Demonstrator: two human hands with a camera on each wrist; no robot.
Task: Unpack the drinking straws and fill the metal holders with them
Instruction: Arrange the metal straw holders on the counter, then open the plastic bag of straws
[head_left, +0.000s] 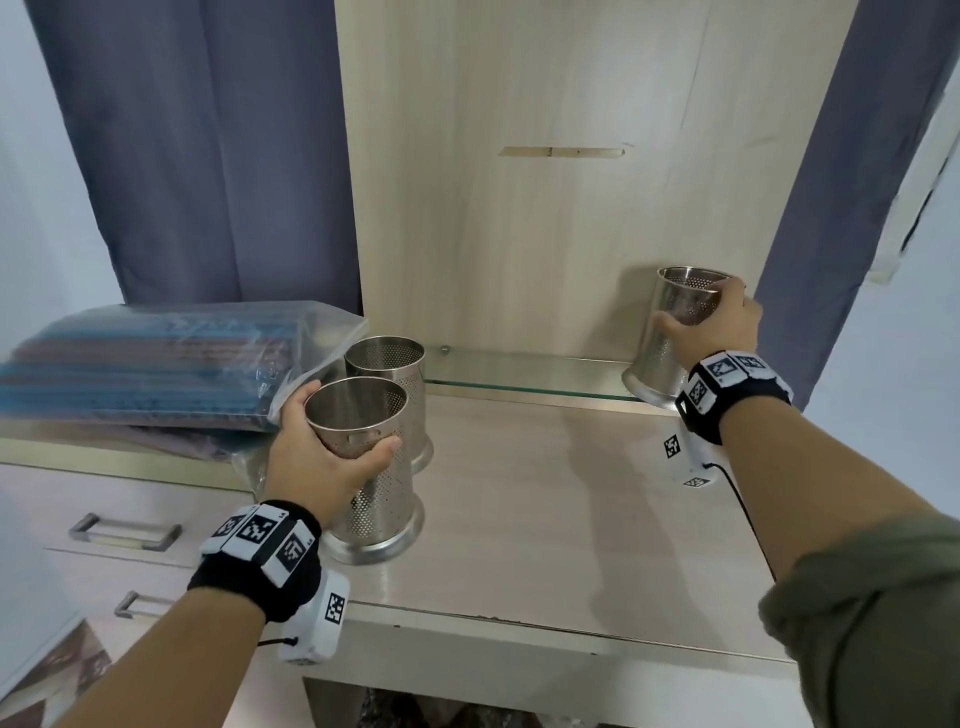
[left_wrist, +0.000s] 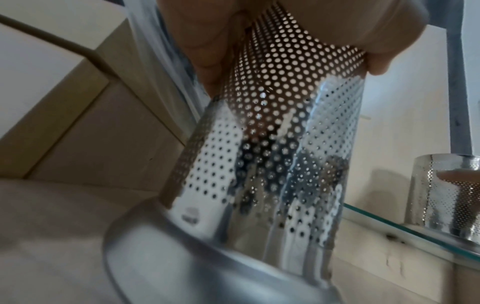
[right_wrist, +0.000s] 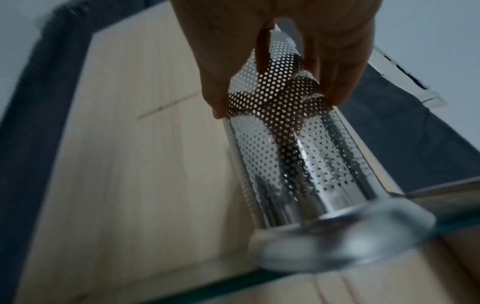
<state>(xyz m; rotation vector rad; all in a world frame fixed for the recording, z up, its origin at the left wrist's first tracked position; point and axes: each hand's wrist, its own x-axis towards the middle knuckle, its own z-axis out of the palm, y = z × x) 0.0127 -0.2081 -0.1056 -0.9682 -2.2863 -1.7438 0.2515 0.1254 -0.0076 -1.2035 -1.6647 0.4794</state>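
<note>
Three perforated metal holders are in the head view. My left hand (head_left: 317, 457) grips the near holder (head_left: 376, 499) around its upper wall; it is seen close up in the left wrist view as a holder (left_wrist: 272, 164) on the wooden counter. A second holder (head_left: 395, 374) stands right behind it, untouched. My right hand (head_left: 711, 325) grips the third holder (head_left: 662, 332), tilted at the glass shelf on the right; the right wrist view shows this holder (right_wrist: 298, 154). A clear plastic bag of blue and brown drinking straws (head_left: 156, 364) lies at the left, unopened as far as I can see.
A light wooden counter (head_left: 545, 509) carries the holders, with a low glass shelf (head_left: 519, 376) at its back against a wooden panel (head_left: 545, 156). Drawers with metal handles (head_left: 124, 530) sit lower left. Blue curtains (head_left: 197, 145) hang on both sides.
</note>
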